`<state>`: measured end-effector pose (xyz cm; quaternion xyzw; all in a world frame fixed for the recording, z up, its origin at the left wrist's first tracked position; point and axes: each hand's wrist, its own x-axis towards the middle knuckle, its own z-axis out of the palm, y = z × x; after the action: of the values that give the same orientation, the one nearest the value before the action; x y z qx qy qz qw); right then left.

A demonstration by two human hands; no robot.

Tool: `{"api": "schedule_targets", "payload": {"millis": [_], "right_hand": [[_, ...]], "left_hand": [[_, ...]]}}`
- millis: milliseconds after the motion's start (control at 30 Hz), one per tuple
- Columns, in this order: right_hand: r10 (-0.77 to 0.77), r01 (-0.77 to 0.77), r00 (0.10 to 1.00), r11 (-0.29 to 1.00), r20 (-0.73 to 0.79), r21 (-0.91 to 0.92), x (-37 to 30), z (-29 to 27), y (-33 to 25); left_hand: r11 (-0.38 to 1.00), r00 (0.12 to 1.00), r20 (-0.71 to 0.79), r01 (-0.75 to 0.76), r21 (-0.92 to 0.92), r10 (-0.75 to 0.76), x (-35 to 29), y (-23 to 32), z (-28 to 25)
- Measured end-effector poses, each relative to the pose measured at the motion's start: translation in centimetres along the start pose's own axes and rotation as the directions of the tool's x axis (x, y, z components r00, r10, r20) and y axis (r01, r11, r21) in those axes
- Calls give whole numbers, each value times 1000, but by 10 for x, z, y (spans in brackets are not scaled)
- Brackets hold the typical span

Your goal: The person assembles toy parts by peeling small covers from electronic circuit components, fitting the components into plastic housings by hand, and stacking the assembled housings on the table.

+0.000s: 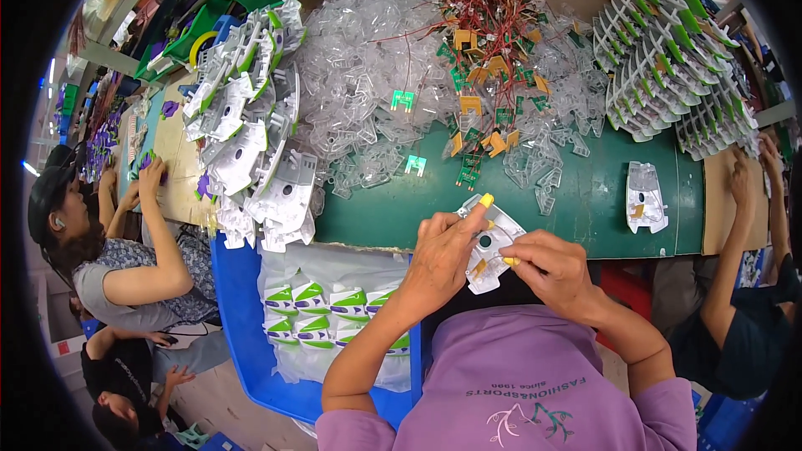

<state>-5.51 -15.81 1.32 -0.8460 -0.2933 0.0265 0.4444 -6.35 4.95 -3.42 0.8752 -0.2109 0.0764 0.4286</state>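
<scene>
My left hand (441, 257) grips a white plastic shell (504, 236) by its left side, above my lap at the table's front edge. The shell is tilted and has a round dark hole; a small orange-yellow piece (478, 268) sits in its lower part. My right hand (553, 266) is at the shell's right side, its fingers pinched together over it. Whatever lies between those fingertips is too small to make out. Yellow covers (487, 200) are on some of my fingertips. A similar white shell (644, 196) lies on the table to the right.
Clear plastic parts (359, 75) are heaped across the green table (368, 221). Red wires with green boards (480, 58) lie beyond my hands. Shells are stacked left (251, 134) and right (668, 58). A blue bin (238, 305) holds green-white pieces. Other people work on both sides.
</scene>
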Motion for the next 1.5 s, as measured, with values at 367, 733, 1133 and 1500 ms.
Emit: {"api": "schedule_targets", "payload": {"millis": [367, 733, 1133, 1500], "right_hand": [[84, -87, 980, 996, -178, -4, -14, -11, 9], [353, -317, 837, 936, -419, 155, -72, -38, 42], [474, -463, 474, 851, -742, 248, -121, -126, 127], [-161, 144, 942, 986, -296, -79, 54, -33, 5]], "left_hand": [[992, 998, 49, 56, -110, -50, 3, -2, -2], [997, 976, -210, 34, -67, -48, 15, 21, -13], [991, 994, -73, 75, -109, -83, 22, 31, 18], [978, 982, -151, 88, -188, -117, 5, 25, 10]]}}
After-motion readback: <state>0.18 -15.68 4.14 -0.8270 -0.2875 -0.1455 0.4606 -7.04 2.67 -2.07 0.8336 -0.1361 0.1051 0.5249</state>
